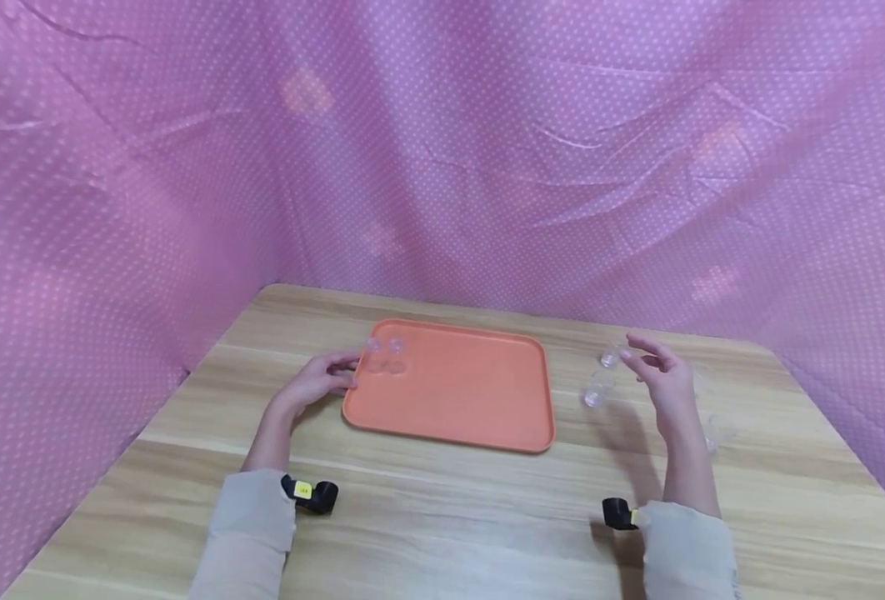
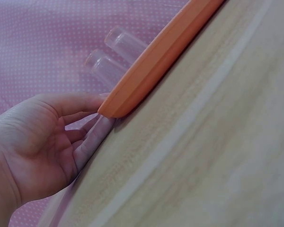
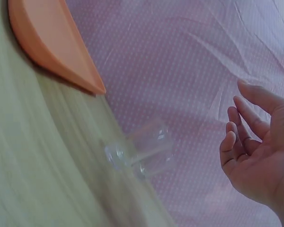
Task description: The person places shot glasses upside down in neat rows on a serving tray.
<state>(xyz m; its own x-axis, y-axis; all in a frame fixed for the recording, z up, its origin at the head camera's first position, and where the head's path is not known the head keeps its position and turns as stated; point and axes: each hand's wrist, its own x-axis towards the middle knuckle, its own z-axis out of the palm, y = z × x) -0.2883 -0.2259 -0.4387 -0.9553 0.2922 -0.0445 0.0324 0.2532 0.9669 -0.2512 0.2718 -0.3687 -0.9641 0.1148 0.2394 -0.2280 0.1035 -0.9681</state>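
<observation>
An orange tray lies on the wooden table, with two small clear cups standing near its far left corner. My left hand holds the tray's left rim. In the left wrist view, one of its fingertips rests on the rim and another reaches underneath. My right hand is raised beyond the tray's right side, fingers loosely bent and nothing between them. Close to it on the table are two clear cups, blurred in the right wrist view, where the hand is apart from them.
More clear, faint cups stand to the right of the right forearm. A pink dotted cloth hangs behind the table and along its sides. Each wrist carries a black camera.
</observation>
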